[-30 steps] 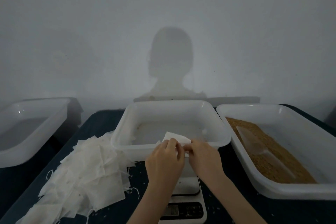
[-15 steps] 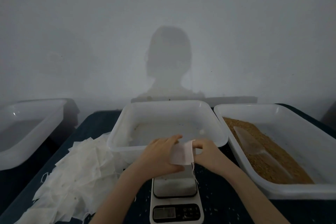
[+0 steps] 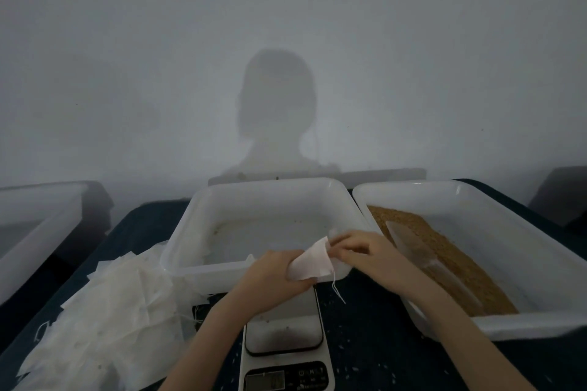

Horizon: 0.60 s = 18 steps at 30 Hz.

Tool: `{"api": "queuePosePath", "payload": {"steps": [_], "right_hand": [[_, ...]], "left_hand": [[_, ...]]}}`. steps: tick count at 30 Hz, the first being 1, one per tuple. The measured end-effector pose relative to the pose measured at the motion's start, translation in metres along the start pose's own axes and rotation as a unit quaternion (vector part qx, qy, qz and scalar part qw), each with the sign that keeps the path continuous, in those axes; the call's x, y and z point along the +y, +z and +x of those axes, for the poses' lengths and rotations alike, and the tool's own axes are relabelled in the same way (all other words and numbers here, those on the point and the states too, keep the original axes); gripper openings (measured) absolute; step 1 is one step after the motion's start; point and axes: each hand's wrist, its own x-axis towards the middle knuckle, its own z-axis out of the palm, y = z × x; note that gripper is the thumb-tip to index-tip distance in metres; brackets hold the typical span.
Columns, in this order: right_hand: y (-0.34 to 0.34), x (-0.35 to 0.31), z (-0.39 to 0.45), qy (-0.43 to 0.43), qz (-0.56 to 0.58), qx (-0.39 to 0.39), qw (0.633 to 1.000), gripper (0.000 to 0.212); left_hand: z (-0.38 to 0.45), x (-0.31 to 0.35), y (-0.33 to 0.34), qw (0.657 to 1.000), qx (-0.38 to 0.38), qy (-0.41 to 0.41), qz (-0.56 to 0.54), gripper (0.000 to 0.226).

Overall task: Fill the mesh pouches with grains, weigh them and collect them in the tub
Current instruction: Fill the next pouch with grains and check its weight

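Observation:
A small white mesh pouch is held over the front edge of the middle white tub. My left hand grips its lower part from below and the left. My right hand pinches its upper right edge. A thin drawstring hangs from the pouch. Brown grains fill the left part of the right tub, with a clear plastic scoop lying on them. The digital scale stands in front of the middle tub, nothing on its platform.
A loose heap of several white pouches lies on the dark table at the left. Another white tub stands at the far left. Scattered grains dot the table around the scale. A plain wall rises behind the tubs.
Both hands have shifted right and slightly up with the pouch. The pouch has turned from flat and square to tilted, with its upper corner pulled toward the right hand.

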Motion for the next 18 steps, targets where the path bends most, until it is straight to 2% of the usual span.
{"api": "queuePosePath", "payload": {"steps": [3, 6, 9, 11, 15, 18], "right_hand": [[-0.041, 0.024, -0.010, 0.026, -0.020, 0.090, 0.995, 0.019], [-0.084, 0.076, -0.022, 0.154, -0.157, 0.138, 0.966, 0.016], [-0.110, 0.125, -0.035, 0.280, -0.295, 0.036, 0.913, 0.042], [-0.114, 0.139, -0.040, 0.314, -0.293, -0.029, 0.903, 0.052], [-0.114, 0.145, -0.035, 0.281, -0.305, -0.050, 0.909, 0.037], [-0.116, 0.144, -0.031, 0.268, -0.307, -0.024, 0.913, 0.022]], "left_hand": [[0.008, 0.005, 0.004, 1.000, -0.003, -0.002, 0.015, 0.036], [0.017, 0.013, 0.012, 1.000, -0.010, 0.007, 0.019, 0.042], [0.027, 0.021, 0.021, 1.000, -0.022, 0.005, 0.016, 0.042], [0.034, 0.026, 0.028, 0.999, -0.035, 0.003, 0.011, 0.040], [0.043, 0.032, 0.040, 0.998, -0.045, 0.006, 0.040, 0.034], [0.045, 0.031, 0.042, 0.999, -0.043, 0.002, 0.023, 0.031]]}}
